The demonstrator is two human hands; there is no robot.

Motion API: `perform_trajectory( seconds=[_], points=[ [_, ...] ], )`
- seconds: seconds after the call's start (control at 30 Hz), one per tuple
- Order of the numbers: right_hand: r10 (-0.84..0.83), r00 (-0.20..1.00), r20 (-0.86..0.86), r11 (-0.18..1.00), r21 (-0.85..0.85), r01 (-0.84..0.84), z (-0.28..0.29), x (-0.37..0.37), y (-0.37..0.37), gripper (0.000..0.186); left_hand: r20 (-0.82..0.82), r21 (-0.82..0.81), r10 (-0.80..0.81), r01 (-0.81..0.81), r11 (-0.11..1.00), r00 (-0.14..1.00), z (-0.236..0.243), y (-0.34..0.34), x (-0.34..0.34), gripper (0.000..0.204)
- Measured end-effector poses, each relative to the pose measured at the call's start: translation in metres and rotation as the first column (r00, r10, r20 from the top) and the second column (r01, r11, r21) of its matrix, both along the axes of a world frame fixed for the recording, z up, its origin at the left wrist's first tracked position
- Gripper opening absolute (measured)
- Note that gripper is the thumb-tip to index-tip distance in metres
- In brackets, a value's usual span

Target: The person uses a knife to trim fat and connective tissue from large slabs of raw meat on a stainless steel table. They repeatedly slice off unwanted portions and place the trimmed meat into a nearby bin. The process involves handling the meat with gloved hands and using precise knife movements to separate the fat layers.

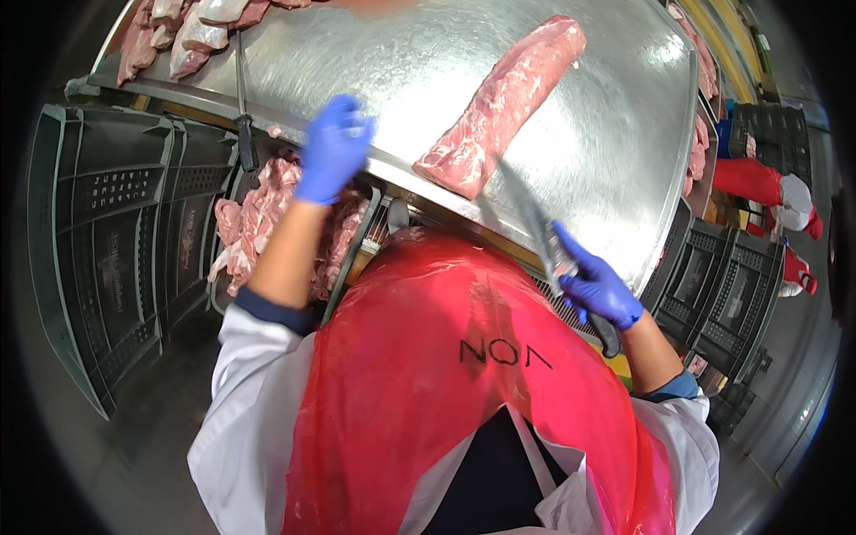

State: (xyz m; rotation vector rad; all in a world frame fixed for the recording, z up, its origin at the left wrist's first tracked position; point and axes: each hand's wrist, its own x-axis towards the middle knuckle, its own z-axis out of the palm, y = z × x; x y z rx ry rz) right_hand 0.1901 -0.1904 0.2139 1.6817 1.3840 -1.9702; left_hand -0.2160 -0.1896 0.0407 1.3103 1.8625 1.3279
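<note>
Long pink meat cut lying slantwise on steel bench, near end by front edge. Knife in right hand, fingers curled round its handle, forearm angled in from lower right; blade points up-left, tip beside cut's near end, contact unclear. Left hand raised near bench edge, left of cut and apart; blurred fingers loosely spread, seemingly holding nothing. Meat pieces beside left forearm.
</note>
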Motion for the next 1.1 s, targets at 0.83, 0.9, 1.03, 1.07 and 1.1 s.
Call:
perform_trajectory(
  seconds=[0.83, 0.9, 1.03, 1.07, 1.1],
  points=[
    [-0.075, 0.989, -0.129, 0.852, 0.506, 0.131, -0.184, -0.131, 0.116, 0.081, 0.070, -0.447, -0.273, 0.275, 0.852, 0.960, -0.091, 0.128, 0.103, 0.030],
    [0.060, 0.998, -0.016, 0.888, 0.458, -0.046, -0.162, -0.127, 0.094, 0.081, 0.265, -0.451, -0.198, 0.303, 0.839, 0.944, -0.080, 0.123, 0.102, 0.026],
    [0.252, 0.967, 0.045, 0.839, 0.488, -0.241, -0.159, -0.090, 0.065, 0.081, 0.410, -0.380, -0.133, 0.302, 0.874, 0.902, -0.048, 0.107, 0.100, 0.021],
    [0.233, 0.972, 0.015, 0.856, 0.471, -0.212, -0.159, -0.091, 0.066, 0.081, 0.430, -0.341, -0.140, 0.304, 0.889, 0.892, -0.050, 0.107, 0.100, 0.020],
    [0.213, 0.977, -0.017, 0.874, 0.450, -0.183, -0.161, -0.094, 0.068, 0.081, 0.449, -0.307, -0.148, 0.307, 0.901, 0.881, -0.055, 0.106, 0.100, 0.018]
  ],
)
